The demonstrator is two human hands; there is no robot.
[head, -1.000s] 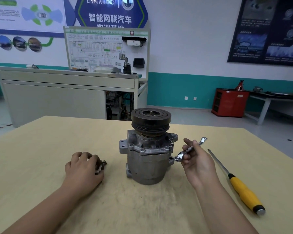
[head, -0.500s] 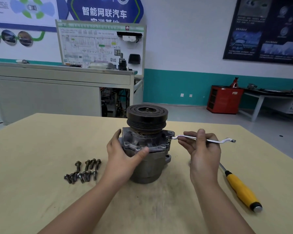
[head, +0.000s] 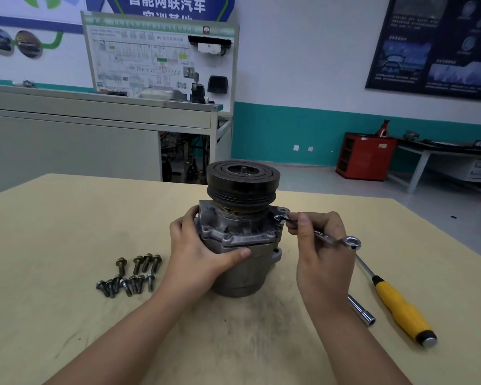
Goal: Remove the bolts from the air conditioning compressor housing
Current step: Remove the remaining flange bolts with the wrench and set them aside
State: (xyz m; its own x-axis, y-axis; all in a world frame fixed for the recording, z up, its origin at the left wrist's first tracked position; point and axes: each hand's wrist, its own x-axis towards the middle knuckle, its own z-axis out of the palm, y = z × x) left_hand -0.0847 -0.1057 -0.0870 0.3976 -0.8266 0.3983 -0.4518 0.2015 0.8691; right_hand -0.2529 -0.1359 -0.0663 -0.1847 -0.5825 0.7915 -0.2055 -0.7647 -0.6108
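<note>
Head: compressor [head: 235, 232] in left hand [head: 197, 258]

My left hand [head: 200, 254] grips compressor [head: 239, 232], right hand [head: 322, 254] holds wrench [head: 321, 235] on its flange; bolts [head: 131, 275] lie left on table [head: 53, 245]

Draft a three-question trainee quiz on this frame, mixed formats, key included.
1. True or false: the left hand grips the compressor housing.
2. The right hand holds a: A) hammer B) wrench C) pliers.
3. Fill in: the removed bolts lie on the table to the housing's ___ side.
Key: 1 true; 2 B; 3 left.
</note>
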